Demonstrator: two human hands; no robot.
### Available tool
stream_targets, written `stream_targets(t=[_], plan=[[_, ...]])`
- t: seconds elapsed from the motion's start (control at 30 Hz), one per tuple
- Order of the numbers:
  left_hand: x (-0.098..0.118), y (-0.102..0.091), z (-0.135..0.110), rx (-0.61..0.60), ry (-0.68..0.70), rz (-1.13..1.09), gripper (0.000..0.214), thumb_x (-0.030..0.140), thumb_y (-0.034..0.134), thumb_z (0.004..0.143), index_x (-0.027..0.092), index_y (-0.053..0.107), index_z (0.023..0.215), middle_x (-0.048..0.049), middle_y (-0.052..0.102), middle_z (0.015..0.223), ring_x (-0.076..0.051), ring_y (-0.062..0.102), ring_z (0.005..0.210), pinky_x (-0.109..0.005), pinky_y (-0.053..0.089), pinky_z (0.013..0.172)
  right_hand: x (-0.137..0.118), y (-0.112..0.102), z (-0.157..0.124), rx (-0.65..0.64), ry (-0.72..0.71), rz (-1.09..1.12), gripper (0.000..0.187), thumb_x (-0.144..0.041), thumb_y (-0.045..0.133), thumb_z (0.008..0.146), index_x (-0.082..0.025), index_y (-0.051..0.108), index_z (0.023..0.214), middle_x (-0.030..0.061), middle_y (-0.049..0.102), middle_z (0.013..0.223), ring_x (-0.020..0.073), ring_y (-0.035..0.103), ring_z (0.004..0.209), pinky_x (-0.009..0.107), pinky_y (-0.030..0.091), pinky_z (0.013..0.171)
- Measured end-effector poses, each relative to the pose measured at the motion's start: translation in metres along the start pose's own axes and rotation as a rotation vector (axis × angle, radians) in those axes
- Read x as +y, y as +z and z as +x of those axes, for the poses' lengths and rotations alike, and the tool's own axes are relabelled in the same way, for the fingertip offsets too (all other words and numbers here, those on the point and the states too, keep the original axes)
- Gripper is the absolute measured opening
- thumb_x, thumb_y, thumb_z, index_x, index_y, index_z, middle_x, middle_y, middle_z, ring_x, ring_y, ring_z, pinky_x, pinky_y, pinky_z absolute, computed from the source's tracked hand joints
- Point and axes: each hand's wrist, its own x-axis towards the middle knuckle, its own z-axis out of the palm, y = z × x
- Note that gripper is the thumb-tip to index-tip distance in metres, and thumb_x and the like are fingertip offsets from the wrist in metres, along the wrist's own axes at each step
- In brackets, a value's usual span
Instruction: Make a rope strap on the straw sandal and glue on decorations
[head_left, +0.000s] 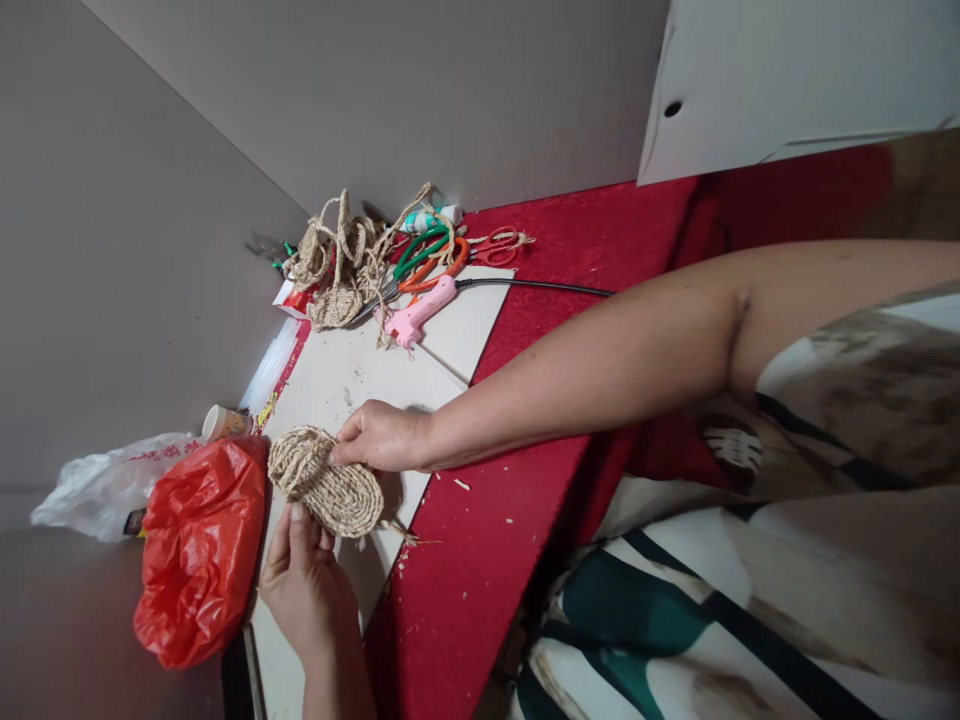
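A small slipper (341, 495) of coiled, braided straw rope, with a woven band across one end, is held just above a white board. My right hand (382, 435), reaching in from the right, pinches the band's edge with thumb and fingers. From below, my left hand (304, 550) grips the slipper's near side, thumb on top and fingers partly hidden beneath. A loose straw end (401, 530) sticks out from the sole. Beyond my right hand lies a pink glue gun (421, 315) with its black cord running under my forearm.
The white board (315, 375) lies on a red cloth (480, 560) scattered with straw bits. Coils of braided rope (337, 255), green-and-orange-handled tools, red-handled scissors (499, 245) and a tube (431, 218) are heaped by the wall. A red bag (202, 550), clear bag (112, 485) and paper cup (225, 422) stand left.
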Motion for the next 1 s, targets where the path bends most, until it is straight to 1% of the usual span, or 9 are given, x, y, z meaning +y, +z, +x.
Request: stream_targets(t=[0.2, 0.37, 0.47, 0.57, 0.63, 0.73, 0.83, 0.93, 1.0], plan=[[0.002, 0.002, -0.009, 0.075, 0.017, 0.051, 0.026, 0.032, 0.067, 0.086, 0.015, 0.065, 0.106, -0.0057, 0.067, 0.105, -0.017, 0.065, 0.088, -0.036, 0.056, 0.076, 0.000, 0.001, -0.005, -0.030, -0.010, -0.012, 0.028, -0.012, 0.061, 0.079, -0.012, 0.053, 0.052, -0.0058, 0.044, 0.046, 0.0052, 0.037, 0.047, 0.022, 0.026, 0.050], [-0.003, 0.008, -0.007, 0.052, -0.056, 0.064, 0.027, 0.032, 0.062, 0.090, 0.015, 0.062, 0.111, -0.0068, 0.065, 0.109, -0.018, 0.065, 0.090, -0.038, 0.056, 0.077, 0.003, 0.005, -0.007, -0.056, -0.030, -0.006, 0.028, -0.014, 0.063, 0.080, -0.011, 0.053, 0.054, -0.0069, 0.043, 0.046, 0.0047, 0.035, 0.048, 0.021, 0.026, 0.050], [-0.002, 0.010, -0.007, 0.040, -0.043, 0.057, 0.028, 0.032, 0.062, 0.090, 0.015, 0.061, 0.111, -0.0063, 0.065, 0.107, -0.017, 0.065, 0.087, -0.036, 0.056, 0.074, 0.001, 0.004, -0.007, -0.064, -0.033, 0.013, 0.029, -0.012, 0.064, 0.079, -0.011, 0.051, 0.053, -0.0071, 0.042, 0.045, 0.0045, 0.034, 0.047, 0.022, 0.024, 0.049], [0.003, 0.009, -0.011, 0.068, 0.033, 0.059, 0.025, 0.032, 0.065, 0.088, 0.014, 0.064, 0.105, -0.0049, 0.067, 0.099, -0.015, 0.065, 0.082, -0.032, 0.056, 0.071, -0.005, 0.002, -0.006, -0.062, -0.025, 0.046, 0.030, -0.010, 0.061, 0.081, -0.012, 0.050, 0.052, -0.0068, 0.042, 0.045, 0.0047, 0.035, 0.046, 0.022, 0.024, 0.049], [0.006, 0.007, -0.015, 0.099, 0.089, 0.073, 0.025, 0.033, 0.070, 0.084, 0.014, 0.068, 0.100, -0.0038, 0.070, 0.094, -0.014, 0.065, 0.079, -0.029, 0.055, 0.069, -0.008, 0.001, -0.006, -0.067, -0.023, 0.067, 0.031, -0.009, 0.060, 0.081, -0.012, 0.049, 0.051, -0.0066, 0.042, 0.045, 0.0045, 0.035, 0.046, 0.022, 0.023, 0.048], [0.010, 0.005, -0.019, 0.132, 0.178, 0.105, 0.031, 0.035, 0.076, 0.076, 0.017, 0.072, 0.101, -0.0032, 0.073, 0.097, -0.015, 0.067, 0.082, -0.025, 0.055, 0.070, -0.009, 0.000, -0.005, -0.069, -0.018, 0.094, 0.033, -0.008, 0.059, 0.081, -0.012, 0.048, 0.050, -0.0063, 0.042, 0.044, 0.0041, 0.034, 0.044, 0.021, 0.023, 0.047], [0.009, 0.003, -0.019, 0.136, 0.282, 0.140, 0.033, 0.035, 0.078, 0.074, 0.019, 0.072, 0.102, -0.0026, 0.073, 0.100, -0.015, 0.067, 0.085, -0.026, 0.056, 0.074, -0.006, 0.001, -0.004, -0.064, 0.004, 0.118, 0.031, -0.009, 0.058, 0.082, -0.012, 0.049, 0.052, -0.0058, 0.044, 0.044, 0.0045, 0.037, 0.043, 0.021, 0.026, 0.047], [0.006, -0.001, -0.016, 0.150, 0.381, 0.190, 0.024, 0.032, 0.079, 0.074, 0.019, 0.072, 0.092, -0.0009, 0.073, 0.087, -0.013, 0.067, 0.075, -0.026, 0.056, 0.073, -0.005, 0.003, -0.004, -0.061, 0.032, 0.135, 0.027, -0.008, 0.058, 0.080, -0.011, 0.052, 0.054, -0.0052, 0.047, 0.045, 0.0046, 0.039, 0.043, 0.020, 0.028, 0.047], [0.005, -0.006, -0.014, 0.155, 0.443, 0.233, 0.020, 0.029, 0.079, 0.074, 0.019, 0.073, 0.090, -0.0006, 0.073, 0.084, -0.012, 0.066, 0.072, -0.026, 0.055, 0.073, -0.005, 0.003, -0.005, -0.067, 0.050, 0.144, 0.027, -0.007, 0.058, 0.080, -0.011, 0.053, 0.054, -0.0048, 0.047, 0.045, 0.0045, 0.039, 0.043, 0.020, 0.028, 0.046]])
